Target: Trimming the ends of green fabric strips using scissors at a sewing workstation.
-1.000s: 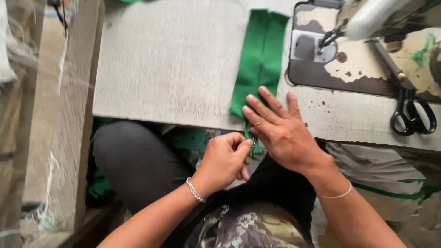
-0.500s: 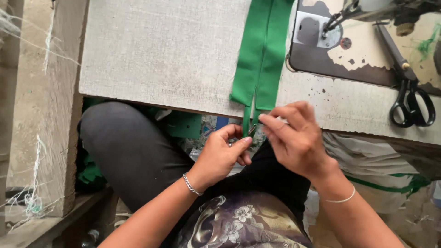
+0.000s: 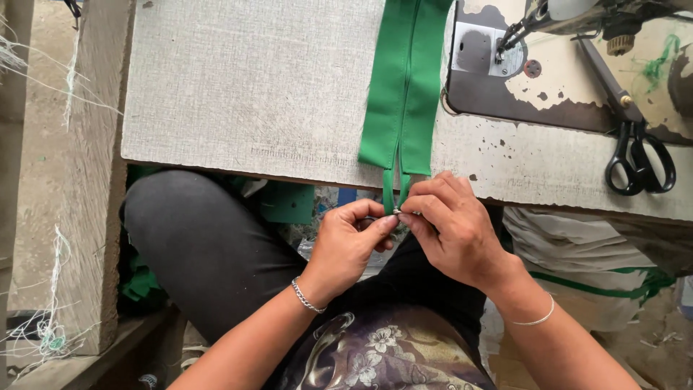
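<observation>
The green strip [image 3: 404, 87] lies on the counter [image 3: 253, 87], its end hanging over the near edge. Left hand [image 3: 346, 245] and right hand [image 3: 455, 231] both pinch that end, apparently steadying a small metal piece [image 3: 396, 211]. Scissors [image 3: 639, 155] rest beside the sewing machine [image 3: 577, 14].

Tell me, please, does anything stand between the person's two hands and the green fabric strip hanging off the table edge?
Nothing visible does: the left hand and right hand already pinch the narrow lower end of the green fabric strip.
</observation>
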